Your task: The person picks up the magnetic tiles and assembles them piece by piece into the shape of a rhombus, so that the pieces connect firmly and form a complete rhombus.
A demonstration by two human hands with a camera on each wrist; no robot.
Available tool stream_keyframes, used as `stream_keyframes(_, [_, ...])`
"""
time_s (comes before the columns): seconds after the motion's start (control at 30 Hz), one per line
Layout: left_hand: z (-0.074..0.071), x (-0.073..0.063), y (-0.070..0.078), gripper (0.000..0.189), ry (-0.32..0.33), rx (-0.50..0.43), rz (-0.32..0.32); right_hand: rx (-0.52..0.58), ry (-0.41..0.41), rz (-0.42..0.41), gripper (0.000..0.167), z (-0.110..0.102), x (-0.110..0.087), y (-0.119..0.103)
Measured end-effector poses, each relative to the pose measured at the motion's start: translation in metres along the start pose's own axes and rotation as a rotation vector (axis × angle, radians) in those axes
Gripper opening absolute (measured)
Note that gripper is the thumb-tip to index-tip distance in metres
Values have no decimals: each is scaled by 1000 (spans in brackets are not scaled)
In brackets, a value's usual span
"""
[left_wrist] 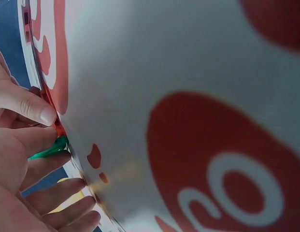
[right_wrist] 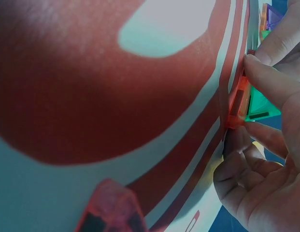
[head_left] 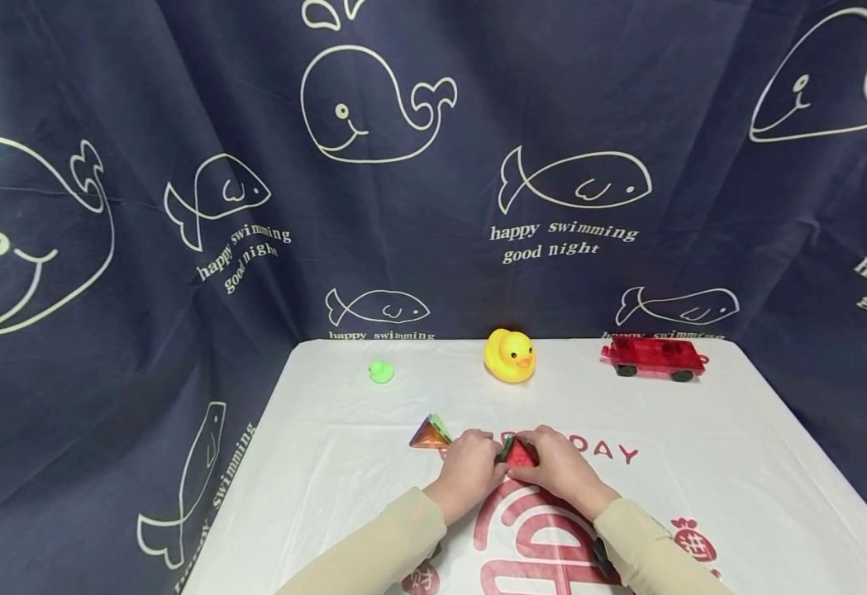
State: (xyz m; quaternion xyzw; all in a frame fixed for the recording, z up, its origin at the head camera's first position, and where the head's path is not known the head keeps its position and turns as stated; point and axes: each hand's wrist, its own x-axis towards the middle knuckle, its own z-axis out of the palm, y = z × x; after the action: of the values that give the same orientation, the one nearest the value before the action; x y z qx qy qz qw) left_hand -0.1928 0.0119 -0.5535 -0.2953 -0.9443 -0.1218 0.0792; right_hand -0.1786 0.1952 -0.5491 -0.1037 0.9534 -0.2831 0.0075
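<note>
In the middle of the table my two hands meet at a red translucent triangular magnetic tile and a green one that stand edge to edge. My right hand grips the red tile, thumb on one side and fingers on the other. On the other side my left hand pinches the green tile between thumb and forefinger. The fingers hide part of both tiles. Left of the hands, a small cluster of orange, green and purple triangular tiles leans together on the table.
At the back of the white printed tablecloth stand a small green duck, a larger yellow duck and a red translucent toy car base with black wheels. A dark blue curtain with whale and fish drawings hangs behind.
</note>
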Motion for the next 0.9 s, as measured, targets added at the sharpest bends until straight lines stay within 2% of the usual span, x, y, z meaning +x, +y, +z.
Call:
stream_keyframes(0.13, [0, 0, 0, 30, -22, -14, 2, -2, -4, 3, 50, 0, 0, 0])
stream_keyframes(0.47, [4, 0, 0, 25, -44, -16, -19, -6, -29, -1, 59, -5, -3, 5])
stream_keyframes(0.57, [4, 0, 0, 24, -45, -17, -13, -10, -46, 19, 64, -10, -8, 10])
stream_keyframes(0.7, [4, 1, -1, 26, -46, -28, -4, -10, -61, 42, 58, -23, -17, 19])
stream_keyframes(0.9, [5, 1, -4, 37, -38, -40, 9, -29, -65, 17, 48, -43, -30, 35])
